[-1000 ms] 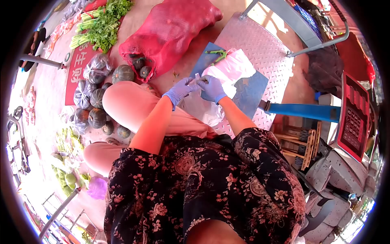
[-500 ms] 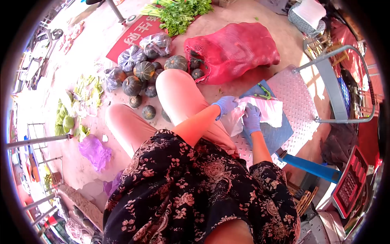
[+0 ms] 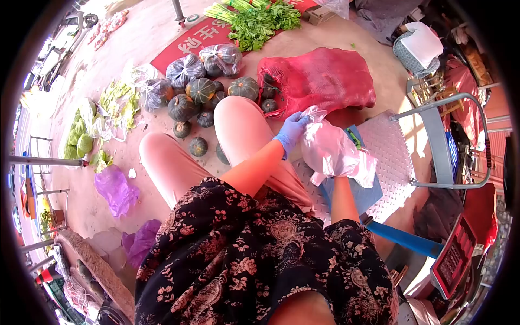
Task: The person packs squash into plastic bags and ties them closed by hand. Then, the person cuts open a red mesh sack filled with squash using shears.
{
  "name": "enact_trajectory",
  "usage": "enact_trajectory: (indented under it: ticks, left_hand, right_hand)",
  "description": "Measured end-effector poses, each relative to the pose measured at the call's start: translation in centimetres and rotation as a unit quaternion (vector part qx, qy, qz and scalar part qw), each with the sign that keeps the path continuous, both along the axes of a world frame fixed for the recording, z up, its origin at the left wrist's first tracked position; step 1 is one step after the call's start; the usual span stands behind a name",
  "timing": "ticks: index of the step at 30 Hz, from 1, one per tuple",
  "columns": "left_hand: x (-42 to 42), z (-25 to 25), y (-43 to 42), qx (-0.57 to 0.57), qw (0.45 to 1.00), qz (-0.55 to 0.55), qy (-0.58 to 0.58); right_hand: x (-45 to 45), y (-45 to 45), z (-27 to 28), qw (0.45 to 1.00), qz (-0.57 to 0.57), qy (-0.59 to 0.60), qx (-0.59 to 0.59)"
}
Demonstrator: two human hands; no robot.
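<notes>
My left hand [image 3: 292,130], in a blue glove, is closed on the top edge of a thin white plastic bag [image 3: 330,146]. The bag is puffed out and hangs over the end of my right arm. My right hand is hidden by the bag, so its fingers do not show. Below the bag a blue sheet [image 3: 365,197] lies on the metal platform [image 3: 387,141] of a scale. A few long green vegetables [image 3: 353,138] rest on the sheet just behind the bag, partly covered.
Several dark green pumpkins [image 3: 183,108] lie beyond my knees, some in plastic bags [image 3: 185,71]. A red mesh sack [image 3: 325,78] lies ahead. Leafy greens [image 3: 257,27] are at the back. A metal rail [image 3: 460,97] and the scale's display [image 3: 454,254] stand right.
My left hand has risen and moved left, pulling the bag up and open. My right hand, visible before against the bag, is now covered by it. The view has shifted slightly.
</notes>
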State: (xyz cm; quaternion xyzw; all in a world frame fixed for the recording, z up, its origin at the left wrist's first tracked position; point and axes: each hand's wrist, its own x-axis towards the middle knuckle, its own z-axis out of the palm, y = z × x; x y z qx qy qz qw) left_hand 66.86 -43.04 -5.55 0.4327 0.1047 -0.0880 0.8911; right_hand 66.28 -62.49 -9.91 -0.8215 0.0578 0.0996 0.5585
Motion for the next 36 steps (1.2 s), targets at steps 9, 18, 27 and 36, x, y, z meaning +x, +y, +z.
enact_trajectory:
  ticks: [9,18,27,36]
  left_hand:
    - [-1.9,7.5,15.1,0.04,0.964,0.229,-0.126]
    - [-12.1,8.5,24.8,0.12,0.92,0.352,-0.123]
    - [-17.2,9.0,32.7,0.24,0.84,0.485,-0.052]
    - [-21.4,3.4,26.7,-0.07,0.933,0.352,-0.037]
  right_hand:
    - [3.5,14.2,14.7,0.771,0.163,0.277,0.55]
    - [1.7,28.5,14.9,0.887,0.305,0.057,0.341]
    - [2.5,35.7,16.4,0.884,0.262,-0.3,0.245]
    - [-7.5,34.6,9.6,0.697,0.599,-0.391,0.052]
